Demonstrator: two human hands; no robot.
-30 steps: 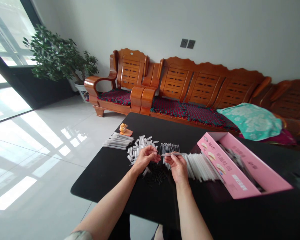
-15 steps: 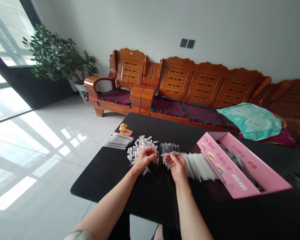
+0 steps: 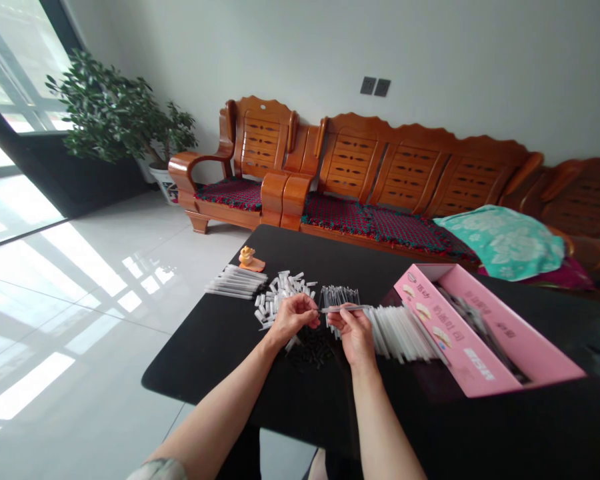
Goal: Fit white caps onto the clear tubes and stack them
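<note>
My right hand [image 3: 354,331] pinches a thin pale pen tube [image 3: 347,309] that lies level, pointing right. My left hand [image 3: 293,316] is closed in a pinch at the tube's left tip; what it holds is too small to name. Both hands hover over the black table [image 3: 220,347]. Beneath them lies a heap of small black parts [image 3: 314,350]. A pile of short white caps [image 3: 280,293] sits just beyond my left hand, clear thin refills [image 3: 338,295] beyond the tube, and a row of white tubes [image 3: 403,333] to the right of my right hand.
A pink open box [image 3: 485,347] with dark contents lies on the right of the table. A bundle of white tubes [image 3: 235,283] and a small orange figure [image 3: 249,258] sit at the far left corner. Behind stand a wooden sofa [image 3: 380,173] and a potted plant [image 3: 115,113].
My left hand has shifted slightly right, bringing its fingertips to the left tip of the tube. My right hand and the tube have stayed in place.
</note>
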